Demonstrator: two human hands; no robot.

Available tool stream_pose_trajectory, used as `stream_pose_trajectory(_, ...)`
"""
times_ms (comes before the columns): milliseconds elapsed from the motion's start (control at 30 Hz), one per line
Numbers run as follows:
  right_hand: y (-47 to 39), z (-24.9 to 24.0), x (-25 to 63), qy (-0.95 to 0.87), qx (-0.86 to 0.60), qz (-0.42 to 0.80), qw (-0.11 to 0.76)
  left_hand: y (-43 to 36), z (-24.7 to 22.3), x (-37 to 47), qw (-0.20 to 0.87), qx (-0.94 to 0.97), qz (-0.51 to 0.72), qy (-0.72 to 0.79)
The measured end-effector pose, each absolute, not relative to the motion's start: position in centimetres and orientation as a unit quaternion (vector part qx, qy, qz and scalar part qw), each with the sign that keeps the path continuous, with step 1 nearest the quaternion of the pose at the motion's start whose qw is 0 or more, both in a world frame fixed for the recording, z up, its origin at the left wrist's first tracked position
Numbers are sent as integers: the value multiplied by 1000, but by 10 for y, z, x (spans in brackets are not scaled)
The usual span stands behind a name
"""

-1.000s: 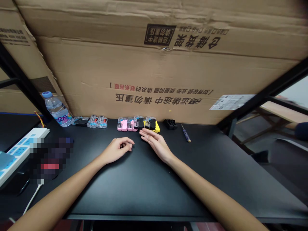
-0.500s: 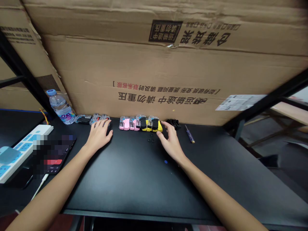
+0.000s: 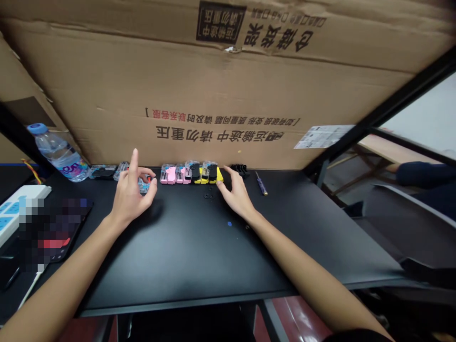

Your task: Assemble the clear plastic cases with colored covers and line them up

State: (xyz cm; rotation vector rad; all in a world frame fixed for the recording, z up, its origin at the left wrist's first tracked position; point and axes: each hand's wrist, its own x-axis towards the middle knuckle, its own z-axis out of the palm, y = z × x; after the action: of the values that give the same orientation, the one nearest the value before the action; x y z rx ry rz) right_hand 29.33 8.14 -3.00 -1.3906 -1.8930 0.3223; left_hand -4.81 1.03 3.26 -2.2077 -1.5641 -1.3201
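Note:
My left hand (image 3: pixel 131 194) is raised over the table with the index finger pointing up. Between its thumb and bent fingers is a small clear-and-blue plastic piece with a red part (image 3: pixel 145 183), partly covered by the fingers. Just beyond that hand lie a similar clear piece (image 3: pixel 121 170) and a clear-and-black one (image 3: pixel 102 172). My right hand (image 3: pixel 235 192) rests by the right end of a row, fingers apart, holding nothing. Its thumb and index finger are beside a yellow piece (image 3: pixel 220 175). Along the row sit clear-and-pink pieces (image 3: pixel 171 175) and clear-and-black pieces (image 3: pixel 194 172).
Black small parts (image 3: pixel 240 170) and a screwdriver (image 3: pixel 261 184) lie to the right. Small black rings (image 3: pixel 208 196) and a blue disc (image 3: pixel 230 223) are nearer me. A water bottle (image 3: pixel 62 154), power strip (image 3: pixel 21 206) and phone (image 3: pixel 67 232) are left. Cardboard (image 3: pixel 213 90) stands behind.
My left hand has gone from lying flat over the left pieces to lifted, with one piece in its fingers. My right hand stays by the yellow piece. The view has shifted right.

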Motion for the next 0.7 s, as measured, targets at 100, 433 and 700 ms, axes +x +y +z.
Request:
stream_pose_trajectory(100,90,-31,310,-744,-570,35,345,13,27,-53,68,-755,-387,-524)
stream_pose_trajectory(433,106,-41,338,-749,-597,-62,281,28,10,-69,89,-768,-209,-599)
stream_pose_trajectory(700,103,-29,336,-752,-598,-67,270,33,2,-72,2,-771,-184,-610)
